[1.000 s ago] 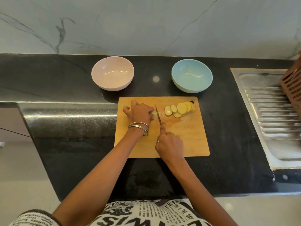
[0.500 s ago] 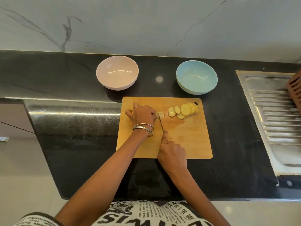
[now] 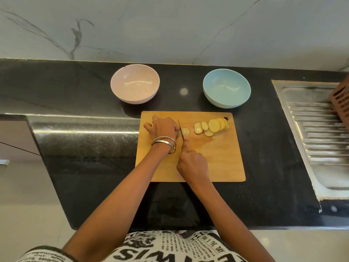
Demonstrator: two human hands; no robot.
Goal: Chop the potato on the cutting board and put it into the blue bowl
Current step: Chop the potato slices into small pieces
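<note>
A wooden cutting board [image 3: 217,163] lies on the black counter. My left hand [image 3: 162,128] grips the uncut end of the potato, which it mostly hides. My right hand [image 3: 192,163] holds a knife [image 3: 181,131], forefinger along the spine, blade standing in the potato right beside my left fingertips. A fresh slice [image 3: 186,131] lies just right of the blade. Several yellow potato slices [image 3: 211,126] overlap in a row near the board's far right corner. The blue bowl [image 3: 226,87] stands behind the board to the right, with nothing in it.
A pink bowl [image 3: 135,86] sits behind the board to the left. A steel sink drainboard [image 3: 317,133] fills the counter's right side, with a brown slotted rack [image 3: 341,103] at the frame's edge. The counter front edge runs close to my body.
The knife blade has shifted slightly left into the potato and a new slice lies beside it. My left hand has stayed on the shrinking piece. The camera view has tilted a little.
</note>
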